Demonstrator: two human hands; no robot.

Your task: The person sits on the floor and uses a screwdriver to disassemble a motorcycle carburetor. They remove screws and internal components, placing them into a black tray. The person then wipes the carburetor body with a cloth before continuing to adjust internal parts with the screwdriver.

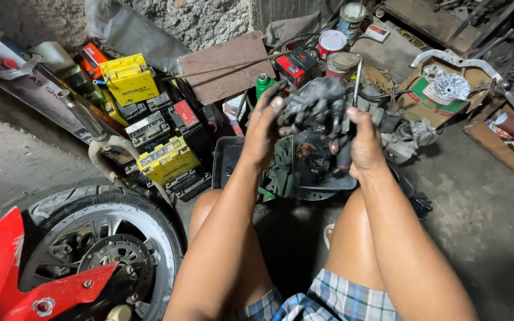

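I hold a dirty grey metal engine part, like a carburetor (315, 106), up in front of me with both hands. My left hand (263, 128) grips its left side, the greasy fingers curled over the top. My right hand (365, 139) clasps the right side, along with a thin metal tool (357, 80) that sticks upward. Below the part sits a black plastic tray (224, 156) with a dark rag and more dark parts. My bare knees are at either side, above checked shorts.
A motorcycle front wheel (99, 238) with a red fender is at lower left. Stacked yellow and black batteries (150, 134) lie at left, cans (331, 43) and a rusty plate behind, and a cardboard box with a metal part (447, 89) at right.
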